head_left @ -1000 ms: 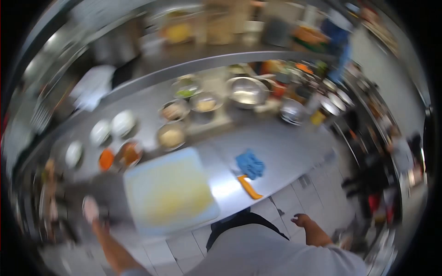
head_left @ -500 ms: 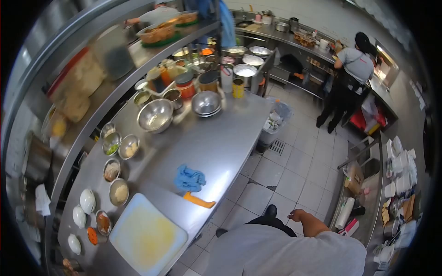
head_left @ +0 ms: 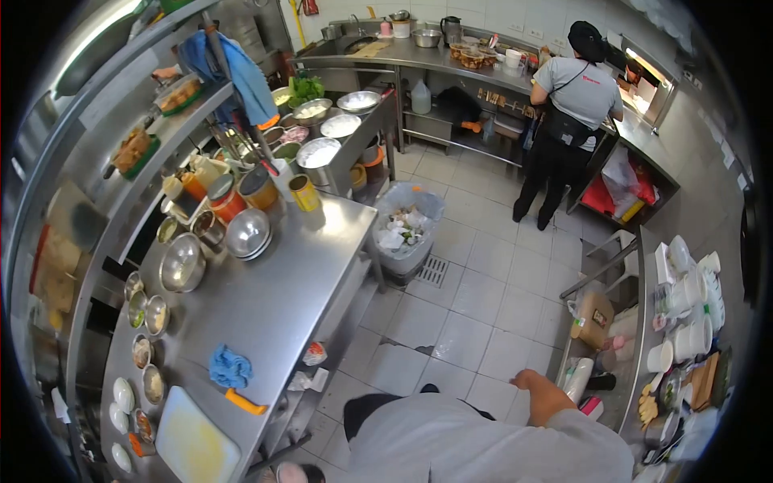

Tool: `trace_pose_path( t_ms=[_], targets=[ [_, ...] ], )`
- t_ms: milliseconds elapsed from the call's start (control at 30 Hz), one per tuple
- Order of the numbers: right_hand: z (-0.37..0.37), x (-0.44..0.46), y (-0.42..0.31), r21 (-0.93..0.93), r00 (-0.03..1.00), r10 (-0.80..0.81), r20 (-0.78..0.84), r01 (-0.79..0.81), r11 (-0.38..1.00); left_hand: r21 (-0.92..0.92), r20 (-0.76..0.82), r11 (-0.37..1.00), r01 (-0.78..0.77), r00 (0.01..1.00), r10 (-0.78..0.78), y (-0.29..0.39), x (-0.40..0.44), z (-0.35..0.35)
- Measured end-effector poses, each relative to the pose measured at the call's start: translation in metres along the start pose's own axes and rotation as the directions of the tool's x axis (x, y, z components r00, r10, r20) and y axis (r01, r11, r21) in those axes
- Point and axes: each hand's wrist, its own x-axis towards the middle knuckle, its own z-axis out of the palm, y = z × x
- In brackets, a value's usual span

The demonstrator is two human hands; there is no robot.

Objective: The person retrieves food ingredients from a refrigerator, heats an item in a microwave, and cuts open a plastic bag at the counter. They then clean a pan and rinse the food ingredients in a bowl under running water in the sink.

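Observation:
My right hand hangs out to the right of my body, above the tiled floor. Its fingers look loosely bent and apart, and I see nothing in them. My left hand is out of view. To my left stands a steel table. On it lie a crumpled blue cloth and an orange handle; what the handle belongs to is hard to make out against the steel. A white cutting board with a yellowish stain is near the table's front edge. Both hands are away from these things.
Steel bowls and a yellow can stand on the table. A lined trash bin is beyond its corner, near a floor drain. A co-worker stands at the back counter. Shelves with white containers line the right.
My view has swung to the right and forward, so the table, cloth and board now sit further left. The bin and co-worker show more fully. My right hand stays beside me.

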Motion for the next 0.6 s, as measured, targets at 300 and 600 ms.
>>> trace_pose_path(
  t_ms=[300, 600],
  targets=[
    [-0.239, 0.044, 0.043, 0.483, 0.807, 0.039, -0.590, 0.314, 0.817, 0.183, 0.301, 0.938, 0.295, 0.891, -0.339, -0.093, 0.099, 0.175],
    [-0.211, 0.038, 0.174, 0.366, 0.809, 0.059, -0.584, 0.198, 0.909, 0.370, 0.576, 0.896, 0.245, 0.696, -0.428, -0.123, 0.200, 0.587]
  ],
)
